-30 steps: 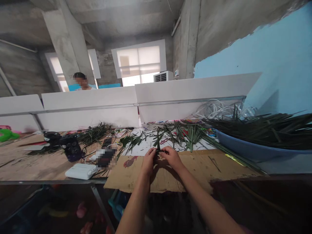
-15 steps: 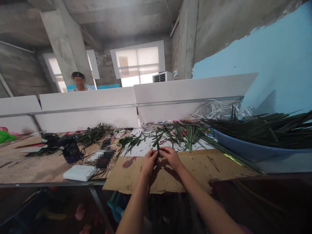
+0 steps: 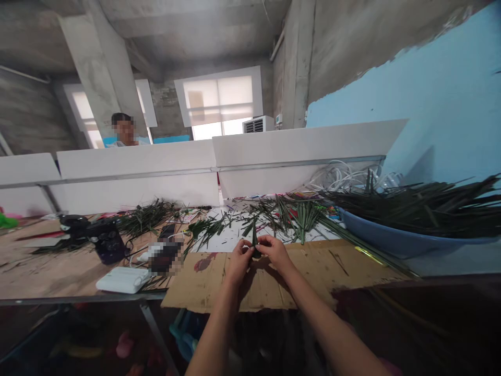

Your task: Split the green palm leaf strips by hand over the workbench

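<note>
On the worktop point(image 3: 58, 279) lies the cardboard sheet point(image 3: 195, 284); past its right end sits the blue basin point(image 3: 385, 244), heaped with dark leaves point(image 3: 430, 214). Above the sheet's far edge, left hand point(image 3: 239, 258) and right hand point(image 3: 276, 253) pinch one leaf strip point(image 3: 254, 240). Its tip now stands lower, its base broader, suggesting folding in progress.

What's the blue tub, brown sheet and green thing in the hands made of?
Tub: probably plastic, smooth and evenly coloured. Sheet: likely cardboard, matte, creased, with a ragged edge. Green thing: perhaps leaf, dull, coloured like the strips nearby.
</note>
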{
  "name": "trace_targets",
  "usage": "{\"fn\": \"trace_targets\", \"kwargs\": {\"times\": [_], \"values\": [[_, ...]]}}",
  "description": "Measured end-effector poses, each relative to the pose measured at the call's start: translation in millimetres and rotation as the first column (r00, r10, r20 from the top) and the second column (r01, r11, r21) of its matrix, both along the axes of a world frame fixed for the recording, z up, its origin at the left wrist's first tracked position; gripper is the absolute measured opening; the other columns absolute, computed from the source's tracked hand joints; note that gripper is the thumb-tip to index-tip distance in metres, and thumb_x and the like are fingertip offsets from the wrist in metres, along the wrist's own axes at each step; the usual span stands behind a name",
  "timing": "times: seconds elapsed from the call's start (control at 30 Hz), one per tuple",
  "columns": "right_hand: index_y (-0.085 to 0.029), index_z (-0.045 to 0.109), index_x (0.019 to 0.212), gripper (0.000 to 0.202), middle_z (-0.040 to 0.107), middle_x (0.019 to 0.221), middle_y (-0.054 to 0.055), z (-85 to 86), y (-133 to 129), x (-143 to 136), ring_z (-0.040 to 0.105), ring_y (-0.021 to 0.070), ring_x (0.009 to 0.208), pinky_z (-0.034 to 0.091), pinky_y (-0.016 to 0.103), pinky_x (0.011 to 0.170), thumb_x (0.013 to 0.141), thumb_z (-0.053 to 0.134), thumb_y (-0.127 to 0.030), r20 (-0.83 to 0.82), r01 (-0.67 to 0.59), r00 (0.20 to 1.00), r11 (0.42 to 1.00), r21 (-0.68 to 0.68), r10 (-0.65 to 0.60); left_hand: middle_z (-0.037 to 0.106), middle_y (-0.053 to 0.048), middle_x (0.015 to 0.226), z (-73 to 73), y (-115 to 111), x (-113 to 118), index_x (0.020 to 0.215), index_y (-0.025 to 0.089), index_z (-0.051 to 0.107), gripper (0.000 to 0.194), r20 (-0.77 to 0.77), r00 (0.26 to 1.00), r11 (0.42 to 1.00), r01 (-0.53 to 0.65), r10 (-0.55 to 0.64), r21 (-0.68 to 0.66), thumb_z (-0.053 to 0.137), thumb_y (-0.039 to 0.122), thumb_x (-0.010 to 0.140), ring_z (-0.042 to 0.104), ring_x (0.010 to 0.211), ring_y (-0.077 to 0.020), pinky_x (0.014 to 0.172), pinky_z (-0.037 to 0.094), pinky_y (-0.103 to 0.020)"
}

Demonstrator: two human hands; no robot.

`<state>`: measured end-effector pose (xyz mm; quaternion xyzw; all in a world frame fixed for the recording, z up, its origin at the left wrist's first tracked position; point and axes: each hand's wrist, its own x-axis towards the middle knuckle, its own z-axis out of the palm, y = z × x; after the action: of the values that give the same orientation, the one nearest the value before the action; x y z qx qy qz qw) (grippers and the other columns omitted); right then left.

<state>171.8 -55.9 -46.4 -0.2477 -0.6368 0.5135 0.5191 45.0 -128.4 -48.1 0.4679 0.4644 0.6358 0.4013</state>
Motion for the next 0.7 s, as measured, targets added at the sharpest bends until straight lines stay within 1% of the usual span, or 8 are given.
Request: {"fn": "trace_targets", "kwargs": {"times": [0.1, 0.2, 0.37, 0.5, 0.6, 0.7], "values": [[-0.02, 0.063, 0.07, 0.02, 0.058, 0.061, -0.003, 0.4, 0.4, 0.5, 0.052, 0.015, 0.057, 0.042, 0.027, 0.056, 0.062, 0.072, -0.035, -0.021, 0.016, 1.0, 1.0, -0.007, -0.016, 0.057, 0.006, 0.06, -1.7, 1.0, 0.9, 0.083, 0.022, 0.053, 0.03, -0.012, 1.0, 1.0, 0.027, -0.027, -0.003, 0.072, 0.042, 0.072, 0.042, 0.039, -0.0063, 0.039, 0.028, -0.017], [-0.02, 0.06, 0.066, 0.019, 0.054, 0.057, -0.004, 1.4, 0.9, 1.9, 0.047, 0.0136, 0.054, 0.039, 0.026, 0.053, 0.063, 0.073, -0.034, -0.039, 0.029, 0.999, 1.0, -0.006, -0.029, 0.057, 0.005, 0.06, -2.3, 2.3, 2.0, 0.084, 0.022, 0.055, 0.029, -0.006, 0.999, 0.999, 0.048, -0.048, 0.004, 0.073, 0.041, 0.07, 0.044, 0.041, -0.0071, 0.041, 0.03, -0.017], [-0.021, 0.058, 0.068, 0.024, 0.054, 0.059, -0.004, 2.5, 0.3, 2.6, 0.048, 0.0138, 0.054, 0.041, 0.026, 0.052, 0.061, 0.074, -0.038, -0.062, 0.008, 0.998, 0.999, -0.033, -0.01, 0.064, 0.0, 0.071, -2.2, 4.1, 1.4, 0.084, 0.021, 0.058, 0.031, 0.037, 0.998, 0.998, 0.049, -0.05, 0.04, 0.076, 0.041, 0.068, 0.057, 0.059, -0.0113, 0.053, 0.041, -0.019], [-0.021, 0.056, 0.066, 0.032, 0.054, 0.058, -0.004, 3.4, -1.0, 1.6, 0.05, 0.0137, 0.052, 0.042, 0.027, 0.052, 0.058, 0.077, -0.044, -0.061, -0.013, 0.998, 0.998, -0.061, 0.009, 0.065, -0.002, 0.078, -0.6, 2.5, 0.7, 0.084, 0.021, 0.06, 0.03, 0.05, 0.998, 0.998, 0.047, -0.049, 0.053, 0.077, 0.039, 0.068, 0.061, 0.069, -0.0134, 0.059, 0.044, -0.02], [-0.021, 0.058, 0.064, 0.032, 0.054, 0.056, -0.004, 5.5, -2.9, 1.5, 0.05, 0.0142, 0.052, 0.043, 0.028, 0.053, 0.058, 0.077, -0.045, -0.06, -0.007, 0.998, 0.998, -0.061, 0.003, 0.063, 0.0, 0.075, 1.9, 0.3, 1.5, 0.083, 0.021, 0.059, 0.029, 0.048, 0.998, 0.997, 0.049, -0.052, 0.054, 0.077, 0.037, 0.068, 0.059, 0.068, -0.0128, 0.058, 0.044, -0.02], [-0.021, 0.059, 0.064, 0.03, 0.055, 0.057, -0.003, 7.9, -4.3, 2.3, 0.05, 0.0151, 0.055, 0.043, 0.028, 0.055, 0.059, 0.077, -0.044, -0.075, 0.031, 0.997, 0.998, -0.05, -0.034, 0.059, 0.003, 0.068, 3.6, -0.7, 2.9, 0.082, 0.021, 0.056, 0.031, 0.045, 0.997, 0.997, 0.061, -0.063, 0.043, 0.077, 0.037, 0.066, 0.055, 0.059, -0.0113, 0.053, 0.043, -0.019]]}}
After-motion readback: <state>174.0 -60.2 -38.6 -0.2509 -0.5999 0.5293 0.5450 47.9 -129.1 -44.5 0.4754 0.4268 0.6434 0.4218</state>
